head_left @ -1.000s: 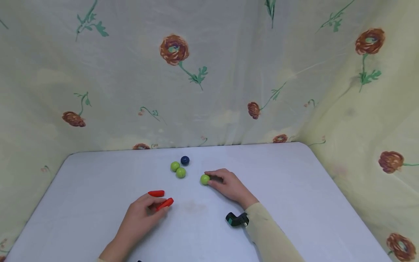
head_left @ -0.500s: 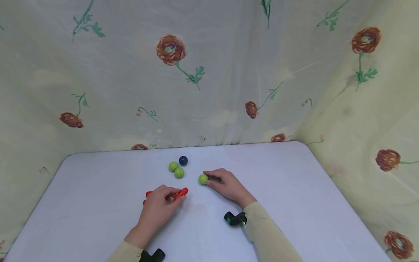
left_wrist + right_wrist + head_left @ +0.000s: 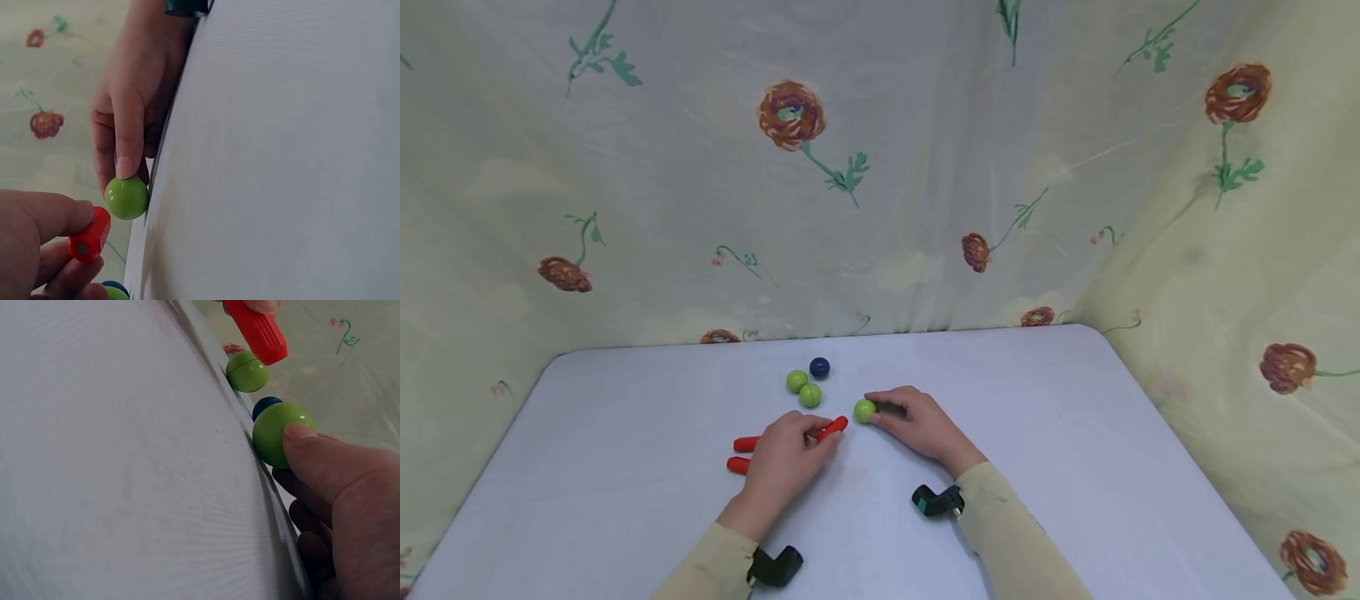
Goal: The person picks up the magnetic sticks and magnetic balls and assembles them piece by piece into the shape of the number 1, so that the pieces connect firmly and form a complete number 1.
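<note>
My left hand (image 3: 786, 458) pinches a short red ribbed stick (image 3: 832, 428) between thumb and fingers. A flat end with a grey spot shows on the stick (image 3: 87, 240) in the left wrist view. The far tip of the stick points at a glossy green ball (image 3: 864, 411). Thumb and fingers of my right hand (image 3: 917, 425) hold that ball low at the white table. In the right wrist view the thumb presses on the near side of the ball (image 3: 275, 437), and the red stick (image 3: 257, 331) hangs above.
Two more red sticks lie left of my left hand, one farther back (image 3: 746, 444) and one nearer (image 3: 738, 465), both partly hidden. Two green balls (image 3: 810, 395) and a dark blue ball (image 3: 820, 367) sit grouped farther back. Flowered cloth (image 3: 880, 208) hangs behind the table (image 3: 1000, 375).
My left hand has carried the red stick rightward and away from me, close to the green ball. Two other red sticks now show left of it. My right hand keeps its hold, nearly still.
</note>
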Available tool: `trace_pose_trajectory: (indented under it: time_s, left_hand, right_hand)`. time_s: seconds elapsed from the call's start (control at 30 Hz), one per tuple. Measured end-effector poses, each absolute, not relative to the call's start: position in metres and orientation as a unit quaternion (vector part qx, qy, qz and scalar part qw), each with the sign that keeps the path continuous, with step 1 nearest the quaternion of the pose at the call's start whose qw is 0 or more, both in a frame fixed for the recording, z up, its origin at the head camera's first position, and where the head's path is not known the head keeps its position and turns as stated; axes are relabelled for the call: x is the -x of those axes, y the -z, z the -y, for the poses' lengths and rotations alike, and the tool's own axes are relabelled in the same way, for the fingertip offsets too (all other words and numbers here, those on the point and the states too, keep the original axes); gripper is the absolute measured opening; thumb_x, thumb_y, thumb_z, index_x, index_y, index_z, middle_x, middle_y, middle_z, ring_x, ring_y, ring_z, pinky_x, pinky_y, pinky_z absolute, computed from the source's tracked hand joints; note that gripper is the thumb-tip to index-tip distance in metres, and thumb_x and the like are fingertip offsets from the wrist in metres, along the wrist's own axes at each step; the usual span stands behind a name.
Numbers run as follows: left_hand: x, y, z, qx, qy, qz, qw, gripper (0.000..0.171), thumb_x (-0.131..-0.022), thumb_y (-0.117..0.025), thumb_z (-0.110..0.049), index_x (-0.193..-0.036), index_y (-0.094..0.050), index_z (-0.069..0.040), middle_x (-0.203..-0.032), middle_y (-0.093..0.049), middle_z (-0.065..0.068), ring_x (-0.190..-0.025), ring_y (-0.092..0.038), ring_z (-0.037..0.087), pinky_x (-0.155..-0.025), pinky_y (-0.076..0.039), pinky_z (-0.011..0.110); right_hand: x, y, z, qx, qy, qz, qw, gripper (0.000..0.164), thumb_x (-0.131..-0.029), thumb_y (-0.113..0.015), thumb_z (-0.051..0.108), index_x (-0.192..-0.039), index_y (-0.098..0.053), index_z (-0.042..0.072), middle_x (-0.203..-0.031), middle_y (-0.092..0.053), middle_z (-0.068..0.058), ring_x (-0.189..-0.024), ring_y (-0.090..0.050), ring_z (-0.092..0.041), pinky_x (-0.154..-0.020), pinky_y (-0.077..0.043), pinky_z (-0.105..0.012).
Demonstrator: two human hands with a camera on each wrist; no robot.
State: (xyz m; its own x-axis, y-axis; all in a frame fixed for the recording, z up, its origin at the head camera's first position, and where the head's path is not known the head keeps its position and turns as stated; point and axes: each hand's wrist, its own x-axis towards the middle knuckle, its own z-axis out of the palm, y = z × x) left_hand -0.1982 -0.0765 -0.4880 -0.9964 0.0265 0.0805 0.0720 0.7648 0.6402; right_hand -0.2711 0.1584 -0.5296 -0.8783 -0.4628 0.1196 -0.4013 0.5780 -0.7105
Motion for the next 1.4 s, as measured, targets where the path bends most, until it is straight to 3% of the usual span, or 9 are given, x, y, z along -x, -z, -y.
trace_pose_trajectory:
  time_s: [0.4, 0.77, 1.4]
  left_hand:
    - [0.202, 0.492, 0.061, 0.021, 0.338, 0.941, 0.02, 0.03, -0.086, -0.077, -0.034, -0.107, -0.077, -0.013, -0.09, -0.062, -0.002, -0.073, -0.053, 0.014, -0.064, -0.047, 0.027]
    - [0.204, 0.496, 0.052, 0.009, 0.358, 0.934, 0.016, 0.03, -0.087, -0.075, -0.037, -0.106, -0.076, -0.013, -0.086, -0.059, -0.003, -0.074, -0.052, 0.015, -0.064, -0.046, 0.03]
    - [0.192, 0.506, 0.059, 0.073, 0.37, 0.926, 0.012, 0.039, -0.087, -0.077, -0.033, -0.122, -0.072, -0.017, -0.094, -0.063, -0.009, -0.069, -0.051, 0.011, -0.059, -0.044, 0.026]
  right_hand:
    - [0.27, 0.531, -0.157, 0.239, 0.394, -0.886, 0.039, 0.039, -0.094, -0.067, 0.04, -0.132, -0.064, 0.031, -0.125, -0.061, 0.018, -0.12, -0.053, -0.008, -0.101, -0.042, -0.038]
    - [0.269, 0.526, -0.155, 0.225, 0.392, -0.89, 0.055, 0.039, -0.095, -0.066, 0.04, -0.132, -0.064, 0.03, -0.127, -0.061, 0.016, -0.122, -0.051, -0.008, -0.103, -0.04, -0.037]
    - [0.27, 0.527, -0.159, 0.235, 0.399, -0.885, 0.049, 0.037, -0.096, -0.065, 0.038, -0.133, -0.064, 0.031, -0.125, -0.062, 0.015, -0.119, -0.054, -0.009, -0.102, -0.042, -0.037]
